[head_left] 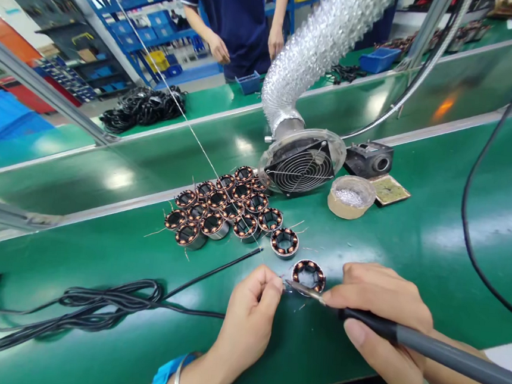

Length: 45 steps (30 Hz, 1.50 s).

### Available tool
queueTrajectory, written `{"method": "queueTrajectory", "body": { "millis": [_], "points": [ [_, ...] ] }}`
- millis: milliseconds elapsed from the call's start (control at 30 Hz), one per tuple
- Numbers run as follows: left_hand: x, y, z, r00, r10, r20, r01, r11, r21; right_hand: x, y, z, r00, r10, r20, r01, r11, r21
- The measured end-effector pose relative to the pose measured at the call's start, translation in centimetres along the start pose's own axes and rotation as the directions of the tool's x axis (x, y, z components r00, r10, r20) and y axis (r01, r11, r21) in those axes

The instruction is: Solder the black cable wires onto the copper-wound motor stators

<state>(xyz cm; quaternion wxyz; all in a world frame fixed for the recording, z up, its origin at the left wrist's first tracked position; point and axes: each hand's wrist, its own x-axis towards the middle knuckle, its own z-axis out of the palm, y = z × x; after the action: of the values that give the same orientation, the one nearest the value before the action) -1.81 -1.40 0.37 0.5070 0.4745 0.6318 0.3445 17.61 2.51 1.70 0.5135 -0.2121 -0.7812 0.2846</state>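
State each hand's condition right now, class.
Left hand: pinched shut on a thin wire.
Right hand: shut on the soldering iron.

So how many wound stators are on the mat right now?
About 17: one stator by the soldering iron tip, and roughly 16 in the cluster before the fan. Some may overlap.

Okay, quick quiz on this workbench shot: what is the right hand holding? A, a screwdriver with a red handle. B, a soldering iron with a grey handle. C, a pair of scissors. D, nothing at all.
B: the right hand grips a soldering iron by its grey handle, its metal tip pointing at the small copper-wound coil on the green table, next to the left hand.
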Motion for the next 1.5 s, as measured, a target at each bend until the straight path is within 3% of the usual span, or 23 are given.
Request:
{"method": "queueTrajectory", "body": {
  "millis": [800, 1167, 1500],
  "points": [
    [0.3, 0.1, 0.1, 1.000, -0.019, 0.000, 0.019, 1.000, -0.012, -0.1, -0.1, -0.4, 0.996, 0.018, -0.086, -0.018, 1.000, -0.005],
    [0.4, -0.1, 0.0, 1.000, 0.001, 0.019, -0.001, 1.000, -0.010, -0.6, 1.2, 0.8, 0.977, -0.001, -0.213, -0.013, 0.998, -0.062],
    [0.1, -0.4, -0.5, 0.991, 0.022, 0.132, -0.020, 1.000, -0.022, -0.1, 2.4, 1.7, 0.998, -0.066, -0.008, 0.065, 0.992, -0.106]
  ]
}}
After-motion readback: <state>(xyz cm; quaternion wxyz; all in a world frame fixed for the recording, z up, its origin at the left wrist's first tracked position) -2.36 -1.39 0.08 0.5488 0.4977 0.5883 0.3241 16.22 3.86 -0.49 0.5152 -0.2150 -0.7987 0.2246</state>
